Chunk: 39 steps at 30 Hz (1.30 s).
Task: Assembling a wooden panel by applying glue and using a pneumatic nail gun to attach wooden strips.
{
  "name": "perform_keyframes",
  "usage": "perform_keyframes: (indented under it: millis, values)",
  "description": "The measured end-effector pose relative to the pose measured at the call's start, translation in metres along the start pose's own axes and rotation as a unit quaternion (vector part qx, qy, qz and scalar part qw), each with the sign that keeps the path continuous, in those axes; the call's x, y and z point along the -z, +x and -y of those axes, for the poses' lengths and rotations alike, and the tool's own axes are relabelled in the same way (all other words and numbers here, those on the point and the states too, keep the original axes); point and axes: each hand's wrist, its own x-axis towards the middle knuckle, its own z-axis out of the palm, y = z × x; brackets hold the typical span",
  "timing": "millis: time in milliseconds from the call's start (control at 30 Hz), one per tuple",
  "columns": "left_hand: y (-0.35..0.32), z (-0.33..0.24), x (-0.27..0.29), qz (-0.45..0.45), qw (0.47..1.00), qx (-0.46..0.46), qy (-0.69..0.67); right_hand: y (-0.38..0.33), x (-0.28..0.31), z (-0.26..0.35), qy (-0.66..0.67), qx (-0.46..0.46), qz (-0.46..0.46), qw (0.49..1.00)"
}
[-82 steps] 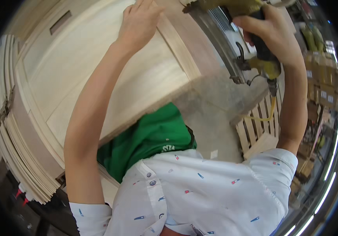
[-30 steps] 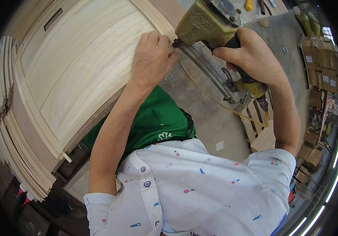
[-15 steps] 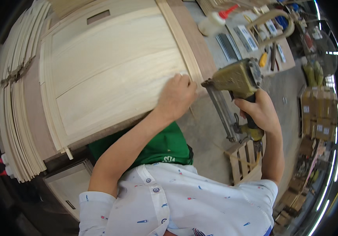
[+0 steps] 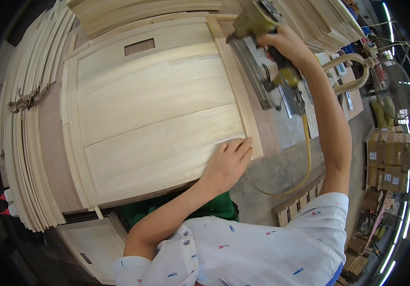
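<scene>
- A plain grey concrete floor (image 4: 271, 176) spreads off to the right of a broad reddish-brown wooden work surface (image 4: 266, 126).
- A pale slatted wooden pallet (image 4: 292, 211) lies on that floor, near the work surface.
- Farther right I see brown cardboard cartons (image 4: 388, 159) with white labels, piled up; below them stands a cluttered rack (image 4: 373, 209), its contents too small to tell.
- A dark round fan (image 4: 398, 88) stands near bulging yellow-green sacks (image 4: 385, 108).
- Long white tube lights (image 4: 396, 226) glow in broken lines at the far right.

Strips (image 4: 26, 167) lie stacked left of the panel (image 4: 157, 105), boards (image 4: 143, 16) behind it; well to the right stand what look like cartons (image 4: 388, 152).
</scene>
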Motion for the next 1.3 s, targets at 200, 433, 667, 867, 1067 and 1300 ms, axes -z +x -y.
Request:
perform_keyframes:
  millis: [200, 433, 667, 867, 1067, 1300]
  values:
    - [-0.001, 0.001, -0.001, 0.004, 1.0, 0.014, -0.011, 0.07, -0.019, 0.009, -0.001, 0.039, 0.009, 0.999]
    - [0.001, 0.001, 0.001, 0.011, 0.999, 0.02, -0.022, 0.087, -0.024, 0.008, 0.009, -0.003, -0.01, 1.0]
    - [0.0, -0.001, -0.005, -0.009, 1.0, 0.016, -0.007, 0.017, -0.028, 0.012, -0.037, 0.013, -0.027, 0.999]
    - [-0.004, 0.004, -0.004, -0.003, 1.0, 0.026, -0.012, 0.006, -0.023, 0.013, -0.05, -0.022, 0.014, 0.998]
    - [-0.005, 0.001, -0.007, -0.007, 1.0, 0.016, -0.008, -0.036, -0.016, 0.003, -0.026, 0.014, 0.009, 1.0]
    - [-0.004, 0.001, -0.011, -0.017, 1.0, 0.017, -0.009, -0.037, -0.023, 0.002, -0.049, -0.009, 0.032, 0.998]
